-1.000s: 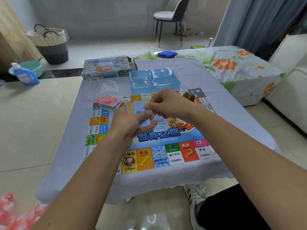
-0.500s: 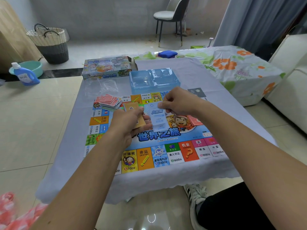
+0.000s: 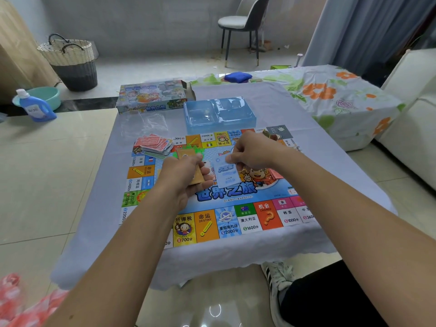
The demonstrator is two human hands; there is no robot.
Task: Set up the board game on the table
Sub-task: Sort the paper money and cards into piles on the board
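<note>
From the head view, I see the board already unfolded flat on the table, with a loose pile of red cards on its far left corner and the emptied blue tray and the box beyond it. My left hand grips a small stack of notes, tan on top; my right hand pinches one blue note just above the board's middle. I judge the money still needs sorting into piles, and I see no pawns or dice out yet.

red blur cut off bottom-left, board centre partly hidden
</note>
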